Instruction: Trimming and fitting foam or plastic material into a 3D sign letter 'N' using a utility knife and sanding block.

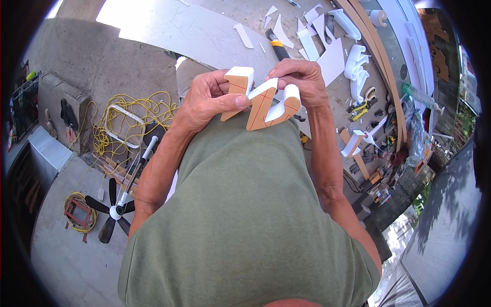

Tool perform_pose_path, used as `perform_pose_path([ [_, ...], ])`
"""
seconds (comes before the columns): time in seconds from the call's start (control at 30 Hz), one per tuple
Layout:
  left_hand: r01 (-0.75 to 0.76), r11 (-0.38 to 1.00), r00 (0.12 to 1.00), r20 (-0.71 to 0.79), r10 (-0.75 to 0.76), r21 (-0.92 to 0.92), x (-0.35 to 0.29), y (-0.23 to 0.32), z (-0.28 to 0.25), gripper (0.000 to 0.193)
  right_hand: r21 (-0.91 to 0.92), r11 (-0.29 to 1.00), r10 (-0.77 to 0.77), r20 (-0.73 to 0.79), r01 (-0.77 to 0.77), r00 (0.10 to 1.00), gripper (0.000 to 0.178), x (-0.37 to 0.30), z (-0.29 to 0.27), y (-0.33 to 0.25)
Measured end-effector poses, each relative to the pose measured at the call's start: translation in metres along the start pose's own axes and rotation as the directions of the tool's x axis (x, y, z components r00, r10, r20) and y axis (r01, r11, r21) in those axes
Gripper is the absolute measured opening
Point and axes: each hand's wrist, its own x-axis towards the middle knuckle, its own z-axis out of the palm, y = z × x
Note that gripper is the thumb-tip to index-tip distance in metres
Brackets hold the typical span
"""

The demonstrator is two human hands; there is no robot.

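Both my hands are on a zigzag, letter-shaped piece [262, 108] in front of my green shirt. Its face is brown board with red lines, and its side walls are white. My left hand [204, 102] is closed on its left part, the thumb lying along the wall. At the upper middle, the fingers of my right hand [305, 83] pinch its white edge, and the rounded right end sits just below them. A cutter knife with a yellow band [279, 49] lies beyond my hands, and white offcuts [307, 43] are scattered beside it.
A large white sheet [169, 30] lies ahead. To the right are curly white shapes [356, 71], yellow-handled pliers [362, 106] and long brown strips [381, 66]. Tangled yellow cord [123, 128] and a fan with black blades [107, 228] are at the left.
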Motion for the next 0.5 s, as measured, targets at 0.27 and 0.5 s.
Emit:
perform_pose_path([
  [0.27,-0.011,0.999,1.000,-0.008,0.011,0.038,0.001,0.002,0.003,0.053,0.088,0.996,0.016,-0.089,-0.009,0.996,0.018,-0.005,0.006,0.010],
  [0.5,-0.101,0.988,0.990,-0.088,0.112,0.116,0.000,0.010,0.005,0.058,0.262,0.965,0.044,-0.188,0.007,0.981,0.049,-0.011,0.008,0.006],
])
